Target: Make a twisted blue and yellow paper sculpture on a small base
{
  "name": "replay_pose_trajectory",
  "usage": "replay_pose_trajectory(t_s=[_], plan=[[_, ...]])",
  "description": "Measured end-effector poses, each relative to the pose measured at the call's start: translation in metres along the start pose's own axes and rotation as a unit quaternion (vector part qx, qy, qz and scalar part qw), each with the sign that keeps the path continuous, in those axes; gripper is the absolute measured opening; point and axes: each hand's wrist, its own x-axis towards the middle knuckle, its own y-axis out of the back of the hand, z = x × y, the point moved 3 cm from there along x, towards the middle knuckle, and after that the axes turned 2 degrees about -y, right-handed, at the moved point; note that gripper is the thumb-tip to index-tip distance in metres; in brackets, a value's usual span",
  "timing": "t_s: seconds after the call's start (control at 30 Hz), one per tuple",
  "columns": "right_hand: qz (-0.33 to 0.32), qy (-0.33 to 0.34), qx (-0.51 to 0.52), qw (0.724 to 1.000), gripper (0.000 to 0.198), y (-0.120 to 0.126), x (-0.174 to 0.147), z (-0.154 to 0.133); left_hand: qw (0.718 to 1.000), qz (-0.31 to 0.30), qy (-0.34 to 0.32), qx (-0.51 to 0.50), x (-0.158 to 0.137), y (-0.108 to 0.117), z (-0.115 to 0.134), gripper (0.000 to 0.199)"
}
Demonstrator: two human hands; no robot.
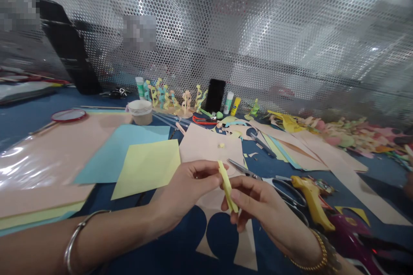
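A narrow folded strip of yellow paper (226,187) is held between both hands, tilted over the table. My left hand (190,187) pinches its upper end, and my right hand (254,200) grips the lower end between thumb and fingers. Beneath them lies a pink paper sheet (247,245) with rounded pieces cut out of it. Scissors (292,191) rest just behind my right hand, partly hidden by it. To the left of my left hand are a yellow sheet (148,165) and a blue sheet (129,144).
A yellow glue gun (311,200) lies at the right, near a purple tool (350,240). Curled paper figures (161,94), a phone (215,96), glue sticks (228,102) and a white cup (140,111) stand at the back. Paper scraps (351,131) pile up at right.
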Motion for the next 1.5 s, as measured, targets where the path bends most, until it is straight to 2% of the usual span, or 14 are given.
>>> replay_pose_trajectory(t_s=[0.17,0.27,0.37,0.6,0.67,0.77,0.83,0.9,1.0,1.1,1.23,1.27,1.37,1.5], plan=[[0.018,0.025,-0.069,0.997,0.03,0.002,0.002,0.001,0.999,0.023,0.002,0.022,0.0,0.001,0.0,0.011],[0.04,0.046,-0.103,0.993,0.031,0.003,0.001,0.001,0.999,-0.004,0.008,0.046,-0.001,-0.003,0.001,0.009],[0.039,0.049,-0.093,0.994,0.034,0.003,0.0,0.001,0.996,-0.031,0.022,0.078,-0.003,-0.006,0.002,0.007],[0.098,0.056,-0.15,0.982,0.013,0.012,0.001,-0.006,0.994,-0.008,0.003,0.108,-0.002,-0.005,0.006,0.009],[0.134,0.076,-0.184,0.971,0.031,0.013,0.001,-0.009,0.993,-0.011,0.011,0.116,-0.003,-0.006,0.005,0.008],[0.173,0.124,-0.283,0.935,0.057,0.012,-0.002,-0.008,0.99,-0.034,0.028,0.135,-0.006,-0.009,0.002,0.005],[0.186,0.138,-0.347,0.909,0.064,0.011,-0.003,-0.006,0.989,-0.053,0.029,0.137,-0.008,-0.011,0.001,0.004],[0.193,0.14,-0.373,0.897,0.064,0.011,-0.004,-0.004,0.989,-0.065,0.026,0.131,-0.009,-0.013,0.002,0.004],[0.183,0.156,-0.347,0.906,0.059,0.014,-0.006,-0.007,0.99,-0.059,0.024,0.127,-0.006,-0.01,0.006,0.004],[0.145,0.175,-0.309,0.924,0.046,0.015,-0.007,-0.013,0.99,-0.043,0.031,0.134,-0.002,-0.004,0.011,0.007],[0.109,0.076,-0.189,0.973,0.011,0.015,-0.006,-0.012,0.988,-0.026,0.045,0.145,-0.004,0.008,0.013,0.009],[0.102,0.054,-0.161,0.98,0.009,0.014,-0.005,-0.011,0.988,-0.02,0.047,0.146,-0.005,0.011,0.013,0.009],[0.101,0.05,-0.15,0.982,0.028,0.011,-0.003,-0.01,0.986,-0.012,0.053,0.158,-0.013,0.017,0.013,0.008],[0.104,0.043,-0.14,0.984,0.026,0.009,0.0,-0.008,0.981,-0.005,0.051,0.185,-0.02,0.027,0.011,0.009]])
